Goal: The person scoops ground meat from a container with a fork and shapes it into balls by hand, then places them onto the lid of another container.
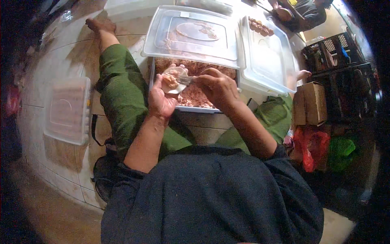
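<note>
Palm up, my left hand [161, 99] cups a round, pale dumpling wrapper [180, 88] with a lump of pinkish meat filling [170, 79] on it. The thumb lies along the near side, and the fingertips show past the far edge. In my right hand [219, 85] is a fork-like metal utensil [186, 80], pinched by its handle, its tip at the filling. Both hands are above a plastic tub [195, 109] of minced filling [199, 96] between my legs. A clear lid [162, 44] covers the tub's far part.
Right of the tub is a translucent tray [264, 61] with several brownish lumps [260, 27] at its far end. A lidded box [67, 110] lies on the tiles at left. Black crates [339, 73], a cardboard box [310, 103] and a red bag [310, 144] stand right. Another person [302, 14] sits far right.
</note>
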Tool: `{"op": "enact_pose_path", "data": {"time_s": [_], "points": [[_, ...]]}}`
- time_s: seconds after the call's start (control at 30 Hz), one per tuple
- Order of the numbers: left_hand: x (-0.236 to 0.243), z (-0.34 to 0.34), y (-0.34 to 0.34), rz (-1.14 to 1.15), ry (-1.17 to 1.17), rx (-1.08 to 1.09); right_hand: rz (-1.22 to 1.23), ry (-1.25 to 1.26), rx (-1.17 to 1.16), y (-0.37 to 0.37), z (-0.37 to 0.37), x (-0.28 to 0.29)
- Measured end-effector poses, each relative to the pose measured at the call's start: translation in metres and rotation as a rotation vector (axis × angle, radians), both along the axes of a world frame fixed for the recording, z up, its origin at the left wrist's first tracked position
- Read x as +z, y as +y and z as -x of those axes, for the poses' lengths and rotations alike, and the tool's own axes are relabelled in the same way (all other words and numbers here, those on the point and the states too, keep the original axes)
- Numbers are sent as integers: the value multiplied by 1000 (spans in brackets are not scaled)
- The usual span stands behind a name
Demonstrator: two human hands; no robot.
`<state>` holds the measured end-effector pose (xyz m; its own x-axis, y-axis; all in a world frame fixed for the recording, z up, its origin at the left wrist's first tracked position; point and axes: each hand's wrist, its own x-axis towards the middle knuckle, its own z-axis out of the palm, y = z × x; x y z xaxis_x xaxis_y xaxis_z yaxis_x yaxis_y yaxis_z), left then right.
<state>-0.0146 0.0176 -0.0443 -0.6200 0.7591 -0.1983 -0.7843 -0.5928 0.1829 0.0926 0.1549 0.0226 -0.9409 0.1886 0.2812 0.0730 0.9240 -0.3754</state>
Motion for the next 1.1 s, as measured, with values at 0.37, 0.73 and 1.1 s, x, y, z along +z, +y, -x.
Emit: {"op": "enact_pose_path", "data": {"time_s": [0.37, 0.73, 1.1], "points": [[10, 2, -8, -110, 88, -55, 164, 33, 37, -25, 5, -8], [-1, 72, -56, -156, 202, 202, -105, -302, 40, 2, 20, -11], [-12, 95, -70, -123, 152, 302, -326, 331, 347, -23, 90, -113]]}}
